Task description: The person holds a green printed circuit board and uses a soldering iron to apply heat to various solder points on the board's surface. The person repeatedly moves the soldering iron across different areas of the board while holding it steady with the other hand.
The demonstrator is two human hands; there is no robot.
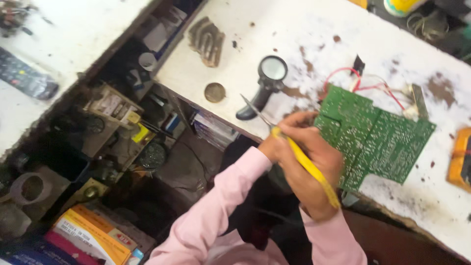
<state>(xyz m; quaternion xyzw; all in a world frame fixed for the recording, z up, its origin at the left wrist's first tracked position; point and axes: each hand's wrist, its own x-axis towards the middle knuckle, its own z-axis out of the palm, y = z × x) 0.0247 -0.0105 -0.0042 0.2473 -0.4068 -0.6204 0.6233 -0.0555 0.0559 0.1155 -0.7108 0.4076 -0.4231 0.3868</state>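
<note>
White and badly stained, the workbench (431, 196) runs diagonally across the view, its near edge cutting from upper left to lower right just in front of the person's hands. A green circuit board (378, 137) lies flat close to that edge, one corner jutting slightly past it, with red wires (343, 73) trailing from its far side. Beside the board's left end, bare benchtop opens toward a black-handled magnifier (267, 86) and a round brass-coloured disc (215, 92); to the right an orange meter (461, 159) sits well apart at the frame edge. The right hand (314, 167) is closed in a fist-like grip around yellow-handled cutters (306, 164), whose metal tips (252, 108) point up-left, away from the board and toward the magnifier. This hand overlaps the board's left edge. The left hand (270, 147) sits mostly hidden behind it, so its grip cannot be told. Below the bench edge lie cluttered shelves (122, 113).
</note>
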